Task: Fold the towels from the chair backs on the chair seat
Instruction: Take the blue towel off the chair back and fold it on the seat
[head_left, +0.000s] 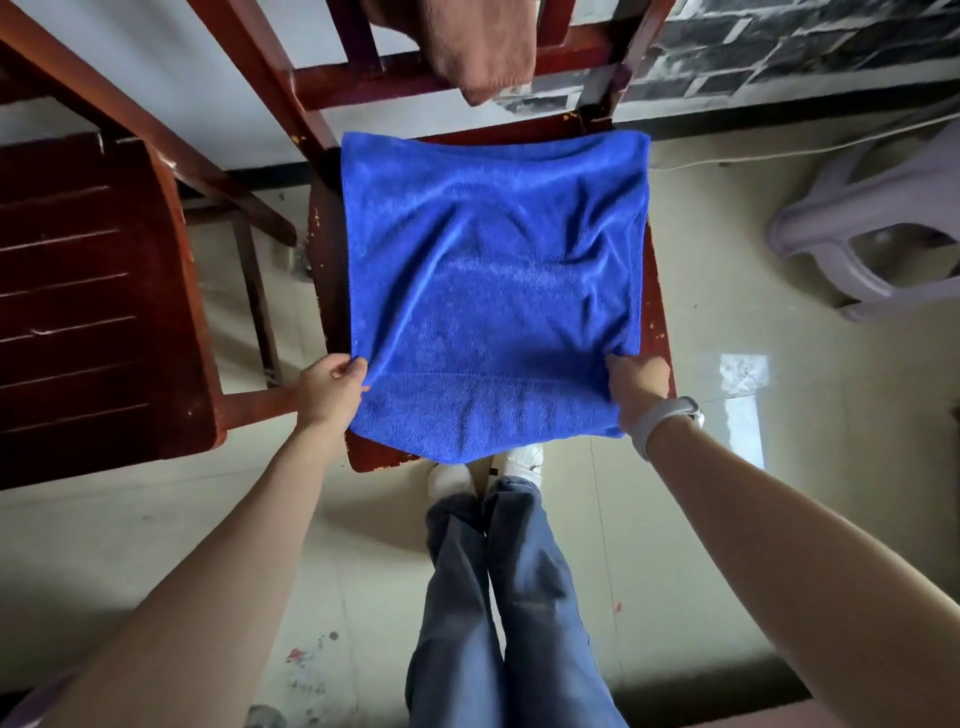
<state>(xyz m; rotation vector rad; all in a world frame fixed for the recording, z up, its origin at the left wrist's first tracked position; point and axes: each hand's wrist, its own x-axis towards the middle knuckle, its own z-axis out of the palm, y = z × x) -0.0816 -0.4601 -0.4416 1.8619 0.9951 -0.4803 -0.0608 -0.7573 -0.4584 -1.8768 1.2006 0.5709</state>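
Blue towel (493, 291) is lying spread across the seat of a red-brown wooden chair (655, 317), covering nearly all of it, its near edge drooping over the front of the seat toward the person's legs. A person is standing over the chair and reaching down with both bare arms. The left hand (330, 392) is pinching the towel's near left corner, its grip closed on the cloth between thumb and fingers. The right hand (636, 387), with a pale band (660, 421) on its wrist, is bunching the near right corner, its grip likewise clamped on the fabric. A seam line is running across the towel between the two hands. A brown towel (483, 47) is hanging over the chair's back rail, beyond the blue one. A second dark wooden chair (93, 312) is standing just to the left, and a pale plastic stool (883, 228) is sitting on the tiled floor (727, 519) well apart to the right.
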